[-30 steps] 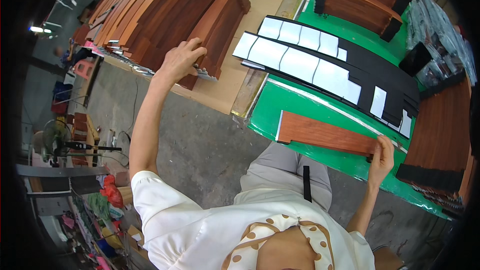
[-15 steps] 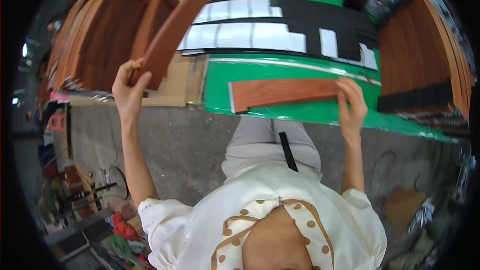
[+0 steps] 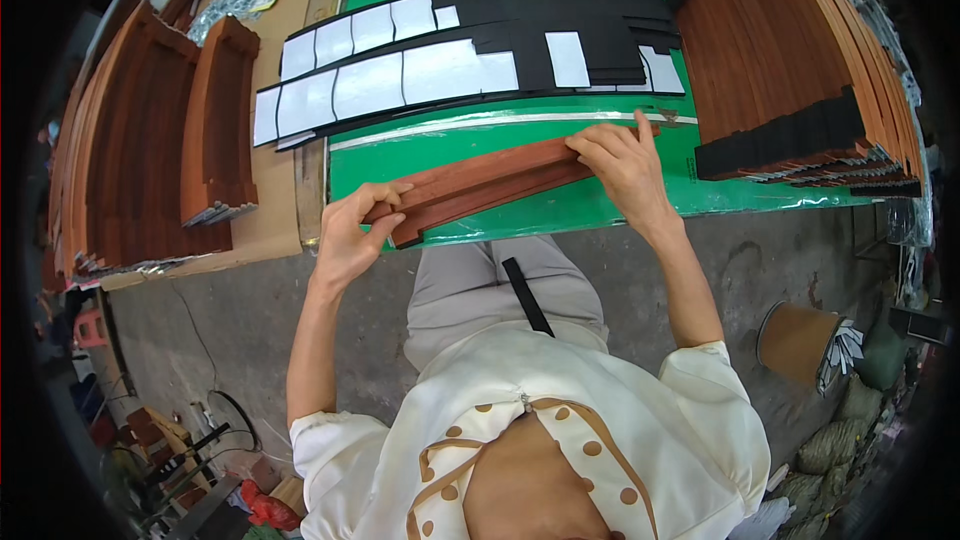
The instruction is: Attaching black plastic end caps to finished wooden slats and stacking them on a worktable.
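Observation:
Two reddish-brown wood-grain strips lie one along the other at the near edge of the green tabletop (image 3: 370, 155). My left hand (image 3: 350, 230) pinches the left end of the upper strip (image 3: 490, 168) between thumb and fingers. Just below it, the lower strip (image 3: 450, 217) shows a dark notched corner at its left end. The fingers of my right hand (image 3: 625, 165) are closed over the right end of the upper strip, with the index finger stretched out. Whether my right hand also grips the lower strip is hidden.
Black strips with white patches (image 3: 400, 75) lie beyond my hands. Stacked brown boards (image 3: 775, 70) stand at the right. More boards (image 3: 125, 140) and a shorter stack (image 3: 222, 120) stand on cardboard (image 3: 280, 190) at the left. A brown bin (image 3: 795, 335) stands on the floor.
My left hand has brought its strip from the left stacks down to the right, onto the strip at my right hand. My right hand has moved slightly left. The view has shifted.

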Demonstrator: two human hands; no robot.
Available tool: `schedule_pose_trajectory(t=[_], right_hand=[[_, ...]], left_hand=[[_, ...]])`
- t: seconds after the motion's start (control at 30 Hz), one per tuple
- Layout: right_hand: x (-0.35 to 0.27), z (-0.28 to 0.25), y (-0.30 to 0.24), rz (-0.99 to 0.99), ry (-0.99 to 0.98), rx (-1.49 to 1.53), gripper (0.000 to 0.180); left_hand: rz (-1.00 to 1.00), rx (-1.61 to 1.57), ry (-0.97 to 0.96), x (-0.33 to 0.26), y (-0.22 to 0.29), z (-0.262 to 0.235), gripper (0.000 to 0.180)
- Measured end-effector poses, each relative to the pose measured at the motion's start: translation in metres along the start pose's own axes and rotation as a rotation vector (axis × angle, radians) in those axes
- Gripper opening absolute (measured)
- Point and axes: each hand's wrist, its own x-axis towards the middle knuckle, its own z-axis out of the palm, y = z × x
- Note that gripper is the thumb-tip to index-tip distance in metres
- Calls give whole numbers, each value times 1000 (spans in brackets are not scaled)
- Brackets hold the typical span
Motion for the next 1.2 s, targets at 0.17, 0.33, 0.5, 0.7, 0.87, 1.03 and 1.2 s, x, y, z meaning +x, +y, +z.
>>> schedule_pose_trajectory(t=[0.17, 0.33, 0.5, 0.7, 0.87, 1.03, 1.2], right_hand=[[9, 7, 4, 32, 51, 165, 26], [30, -8, 9, 66, -78, 277, 22], [99, -19, 21, 7, -5, 342, 21], [217, 83, 36, -50, -142, 256, 21], [263, 141, 58, -20, -247, -7, 21], [278, 170, 71, -234, -201, -143, 11], [274, 169, 83, -366, -4, -147, 3]], left_hand=[[-85, 18, -72, 7, -4, -2, 27], [-32, -4, -205, 16, 0, -17, 52], [-4, -95, -109, 56, -24, -43, 63], [92, 603, -63, 136, -69, -17, 46], [152, 820, 30, 190, -97, 13, 54], [168, 727, 24, 195, -122, 17, 55], [276, 681, 132, 192, -126, 20, 54]])
